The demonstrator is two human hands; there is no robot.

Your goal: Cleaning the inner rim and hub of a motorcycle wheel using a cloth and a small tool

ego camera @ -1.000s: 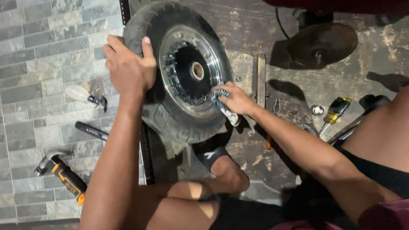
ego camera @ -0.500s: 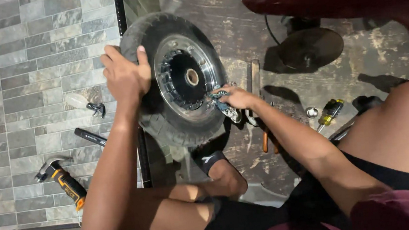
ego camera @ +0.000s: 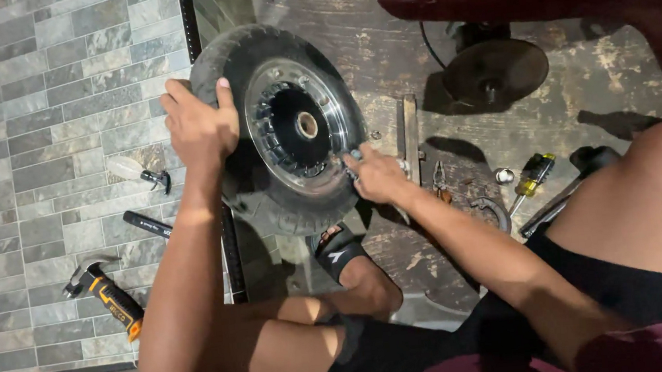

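A small wheel with a black tyre [ego camera: 269, 207] and a shiny metal rim [ego camera: 323, 91] stands tilted on the floor in front of me. My left hand [ego camera: 199, 124] grips the tyre's upper left edge and steadies it. At the rim's lower right edge my right hand [ego camera: 378, 175] is closed around a small tool whose tip touches the rim. The tool is mostly hidden in my fingers. The dark hub [ego camera: 306, 124] has a hole at its middle.
A claw hammer [ego camera: 105, 293] with an orange-and-black handle, a spray bottle [ego camera: 136, 171] and a black bar [ego camera: 147, 224] lie on the tiled floor at left. At right lie a flat metal bar [ego camera: 408, 135], pliers [ego camera: 440, 182], a yellow-handled screwdriver [ego camera: 531, 178] and a dark disc [ego camera: 494, 73].
The view has shifted slightly. My left hand has slid a little down the tyre's edge, and my right hand stays working at the rim's lower right.
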